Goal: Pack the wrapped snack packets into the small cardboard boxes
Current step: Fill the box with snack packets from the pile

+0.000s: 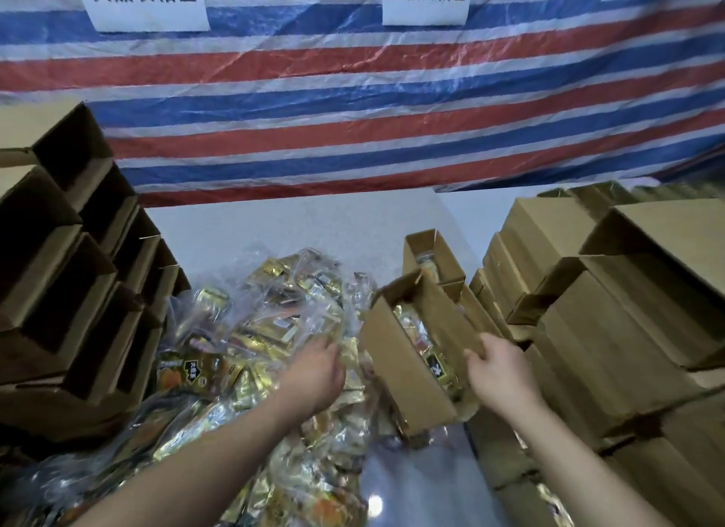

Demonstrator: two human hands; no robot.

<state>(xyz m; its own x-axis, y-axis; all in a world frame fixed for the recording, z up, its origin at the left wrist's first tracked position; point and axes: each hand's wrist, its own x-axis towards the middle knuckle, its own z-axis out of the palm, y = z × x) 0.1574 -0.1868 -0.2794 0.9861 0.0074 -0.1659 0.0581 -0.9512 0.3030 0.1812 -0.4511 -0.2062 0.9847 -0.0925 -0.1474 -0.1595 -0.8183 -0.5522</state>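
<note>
Your right hand (496, 369) grips the near wall of the tilted open box (408, 354), already part-filled with packets; your left hand (314, 369), fingers hidden, reaches into the packet pile (255, 330) just left of that hold. Keep the box mouth angled toward the pile, and lay each packet flat.

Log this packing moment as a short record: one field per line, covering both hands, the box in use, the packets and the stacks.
left hand: left hand reaching into the heap, fingers on packets; grip not clear
right hand: right hand gripping the box's right wall
box in use: small open brown cardboard box, tilted, gold packets inside
second box: open box behind it, also partly filled
packets: loose heap of gold foil snack packets on the white table
left stack: empty open boxes
right stack: closed boxes
backdrop: striped red, white and blue tarp
</note>
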